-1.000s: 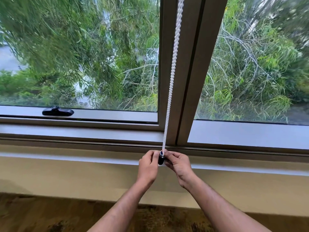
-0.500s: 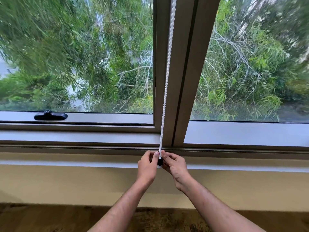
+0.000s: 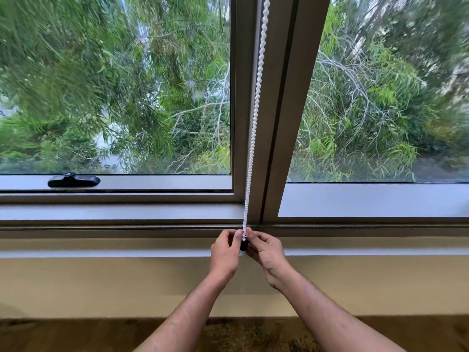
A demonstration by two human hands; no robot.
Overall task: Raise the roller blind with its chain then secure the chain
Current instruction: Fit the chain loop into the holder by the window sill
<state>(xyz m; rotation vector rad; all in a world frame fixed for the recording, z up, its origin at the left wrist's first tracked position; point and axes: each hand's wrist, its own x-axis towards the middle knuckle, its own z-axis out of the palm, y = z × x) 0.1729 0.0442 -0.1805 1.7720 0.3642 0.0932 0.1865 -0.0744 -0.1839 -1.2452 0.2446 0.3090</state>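
Observation:
A white beaded chain (image 3: 254,115) runs taut down the middle post of the window frame (image 3: 276,123), from the top edge to the sill. Its lower end sits in a small black clip (image 3: 243,244) at the sill. My left hand (image 3: 225,252) and my right hand (image 3: 265,251) meet at that spot, fingers curled, pinching the chain's lower end and the black clip from either side. The roller blind itself is out of view above; both panes are uncovered.
A black window latch (image 3: 73,181) lies on the left sash's bottom rail. Below the grey sill (image 3: 101,252) is a beige wall (image 3: 101,285), then a brown patterned floor (image 3: 76,336). Trees fill both panes.
The view has shifted a little between frames. Both hands stay at the chain's lower end by the black clip, with only small finger movements.

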